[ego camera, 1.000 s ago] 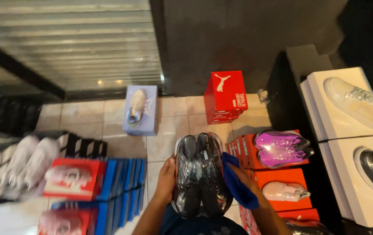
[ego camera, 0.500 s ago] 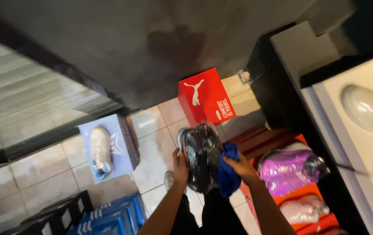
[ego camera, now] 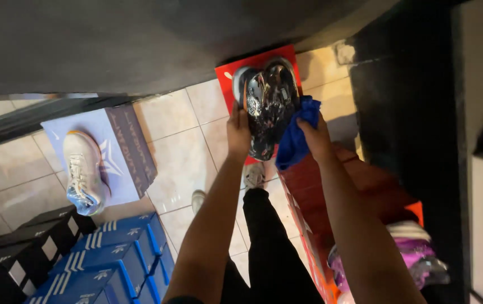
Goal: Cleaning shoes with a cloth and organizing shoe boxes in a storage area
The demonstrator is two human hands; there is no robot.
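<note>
A: Where is the wrapped black shoe (ego camera: 268,107)?

B: Held out in front of the person, over the red box (ego camera: 252,67) on the tiled floor (ego camera: 179,152). The left hand (ego camera: 238,132) has its grip clenched on the shoe's left side; the right hand (ego camera: 314,135) grasps a blue cloth (ego camera: 297,135) pressed against the shoe's right side.

A: And around the red box?

B: Left of it a pale lilac box (ego camera: 131,149) carries a white shoe (ego camera: 83,174). Nearer the person than that, blue boxes (ego camera: 112,253) are stacked. To the right of the red box, orange-red boxes (ego camera: 337,197) stand in a row.
</note>
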